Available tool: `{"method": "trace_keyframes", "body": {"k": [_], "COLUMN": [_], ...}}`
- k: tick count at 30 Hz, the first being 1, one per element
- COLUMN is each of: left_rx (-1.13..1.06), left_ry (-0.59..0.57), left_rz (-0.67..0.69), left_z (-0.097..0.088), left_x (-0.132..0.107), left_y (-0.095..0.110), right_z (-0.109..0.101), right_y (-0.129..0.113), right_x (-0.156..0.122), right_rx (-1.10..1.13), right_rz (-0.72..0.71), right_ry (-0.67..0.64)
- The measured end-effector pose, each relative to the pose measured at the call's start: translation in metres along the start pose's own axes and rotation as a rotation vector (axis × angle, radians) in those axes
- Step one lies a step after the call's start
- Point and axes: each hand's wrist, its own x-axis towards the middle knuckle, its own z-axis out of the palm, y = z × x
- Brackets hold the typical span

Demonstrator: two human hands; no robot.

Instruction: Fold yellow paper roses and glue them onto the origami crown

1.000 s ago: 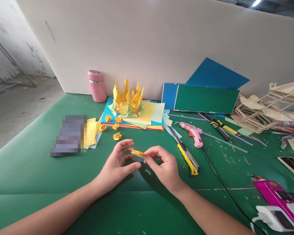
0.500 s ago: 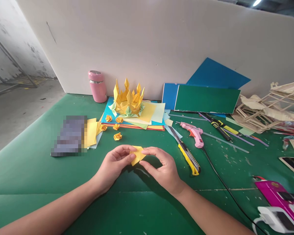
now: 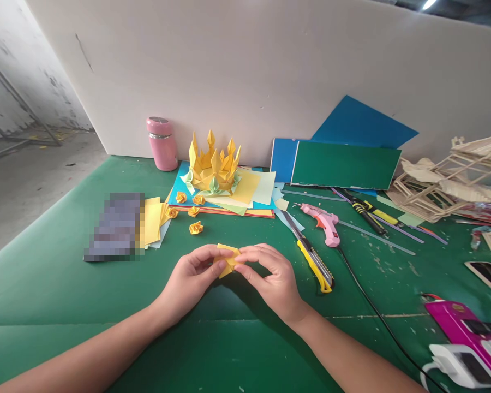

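Observation:
A small folded piece of yellow paper (image 3: 228, 268) is held up between my two hands, above the green table. My left hand (image 3: 197, 273) pinches its left side with thumb and fingers. On the right edge, my right hand (image 3: 270, 275) closes thumb and fingertips on the paper, covering that corner. Just beyond my hands lie several folded yellow paper roses (image 3: 196, 227). Behind them a yellow paper crown (image 3: 215, 170) with pale green leaves stands upright on stacked coloured sheets (image 3: 262, 185).
A yellow utility knife (image 3: 315, 267) and a pink glue gun (image 3: 325, 221) with a black cord lie to the right. At left are a blurred dark rectangular object (image 3: 117, 226) and yellow sheets (image 3: 151, 221). A pink flask (image 3: 162, 144), wooden model (image 3: 433, 180) and magenta power strip (image 3: 454, 327) stand around.
My right thumb and fingers have moved slightly left and closed together on the paper's right edge. The left hand keeps its pinch, its fingers covering a bit more paper.

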Motion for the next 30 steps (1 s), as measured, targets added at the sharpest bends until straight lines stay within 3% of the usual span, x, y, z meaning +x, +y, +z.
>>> {"method": "trace_keyframes", "body": {"k": [10, 17, 30], "left_rx": [0.155, 0.013, 0.012], "left_ry": [0.062, 0.048, 0.053], "left_rz": [0.174, 0.114, 0.068], "left_z": [0.0027, 0.0049, 0.0063], "left_x": [-0.0018, -0.0044, -0.0075], "left_y": [-0.0032, -0.0067, -0.0032], "right_z": [0.0035, 0.0037, 0.0057], "right_y": [-0.005, -0.0054, -0.0072], "right_x": [-0.0024, -0.0039, -0.0034], "right_rx": [-0.004, 0.095, 0.168], "right_rz": [0.158, 0.276, 0.31], "right_ry": [0.027, 0.02, 0.014]}}
